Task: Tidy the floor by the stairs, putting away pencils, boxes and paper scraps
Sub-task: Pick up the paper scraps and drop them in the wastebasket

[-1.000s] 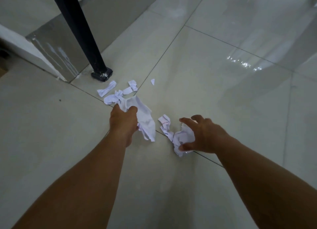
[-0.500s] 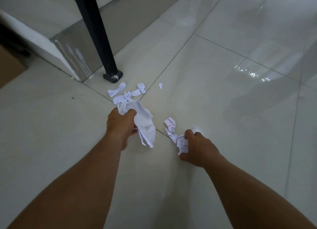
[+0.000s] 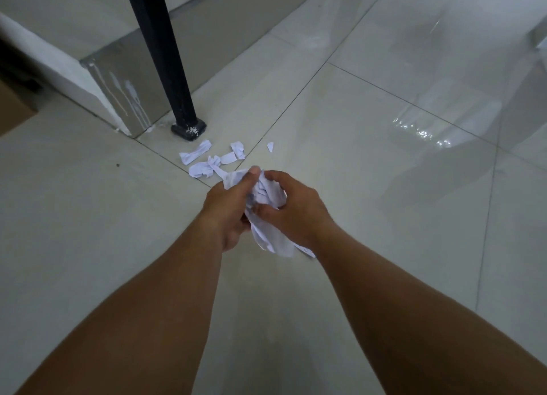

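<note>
A crumpled bundle of white paper scraps [image 3: 268, 197] is squeezed between both hands above the tiled floor. My left hand [image 3: 229, 208] grips its left side with the thumb on top. My right hand [image 3: 291, 209] curls round its right side, fingers and thumb pinching the paper. A loose end of the paper hangs down below the hands. Several more white paper scraps [image 3: 207, 162] lie on the floor just beyond my hands, near the post's foot. One tiny scrap [image 3: 270, 146] lies apart to the right.
A black post [image 3: 161, 54] stands on a foot at the floor, beside the stair's grey end wall [image 3: 118, 77]. A brown cardboard box [image 3: 11, 104] shows at the left edge. Glossy pale tiles stretch to the right.
My right hand lifted the scraps it gathered from the floor and brought them left to my left hand's paper. Both hands now hold one bundle together.
</note>
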